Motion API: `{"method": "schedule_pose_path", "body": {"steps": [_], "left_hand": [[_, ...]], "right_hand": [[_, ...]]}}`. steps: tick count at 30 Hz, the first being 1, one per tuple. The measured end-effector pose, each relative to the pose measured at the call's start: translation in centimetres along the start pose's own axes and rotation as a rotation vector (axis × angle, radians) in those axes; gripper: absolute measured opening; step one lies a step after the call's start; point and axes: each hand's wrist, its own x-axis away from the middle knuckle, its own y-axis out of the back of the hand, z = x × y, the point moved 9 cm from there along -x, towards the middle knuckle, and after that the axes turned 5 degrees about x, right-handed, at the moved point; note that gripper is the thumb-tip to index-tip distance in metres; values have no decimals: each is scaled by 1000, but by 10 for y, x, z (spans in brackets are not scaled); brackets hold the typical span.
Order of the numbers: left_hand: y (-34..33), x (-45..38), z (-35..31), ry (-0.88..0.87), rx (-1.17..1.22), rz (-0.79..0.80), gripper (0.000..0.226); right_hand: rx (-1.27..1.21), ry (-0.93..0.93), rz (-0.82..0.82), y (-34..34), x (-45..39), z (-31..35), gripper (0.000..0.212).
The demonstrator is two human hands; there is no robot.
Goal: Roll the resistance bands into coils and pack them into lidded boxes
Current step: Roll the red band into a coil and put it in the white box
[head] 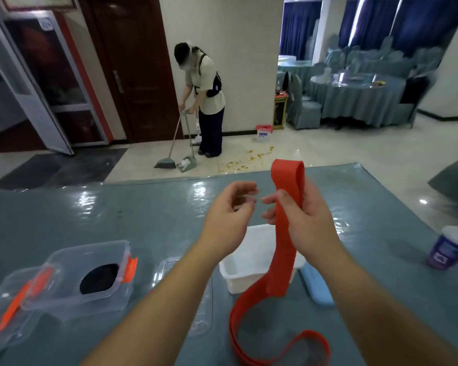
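Note:
My right hand (300,220) grips a long red resistance band (284,249) near its folded upper end, which sticks up above my fingers. The rest of the band hangs down and loops on the table near the front edge. My left hand (232,215) hovers just left of the band, fingers loosely curled, holding nothing. A clear lidded box (90,262) with orange clasps stands at the left with a black coiled band (99,278) inside. Below my hands stands an open white box (249,262).
A second clear box with an orange clasp (8,307) lies at the far left. A clear lid (204,294) rests under my left forearm. A blue lid (316,286) sits by the white box, a purple cup (447,247) at right. A person sweeps the floor beyond the table.

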Motion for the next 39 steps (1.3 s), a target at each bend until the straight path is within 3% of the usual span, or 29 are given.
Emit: {"method": "schedule_pose_path", "body": {"steps": [6,11,16,20,25,29,34,37,39], "left_hand": [[0,1,-103,-411,-341,235,48],[-5,0,-156,-677,-797,273,35],[-12,-6,-187,-622,-792,281,21],[-23,-5,-204,-608,-810,270,15],[-18,-8,-215,-584,-701,217,14],[-20,0,-224,-659,-639,107,13],[-25,8,-227,-708,-776,60,28],[-25,15,-237,-789,-817,-3,22],[-27,21,-244,-875,-816,-66,18]], "right_hand": [[211,86,51,-6,-1,16,40],[350,140,166,0,-5,40,42],[322,160,331,6,-6,66,21],[46,164,338,21,-17,93,29],[73,196,432,32,-18,116,15],[95,261,373,43,-21,130,17],[59,263,365,48,-24,136,22],[37,232,400,46,-23,135,19],[-5,210,393,47,-23,136,29]]}}
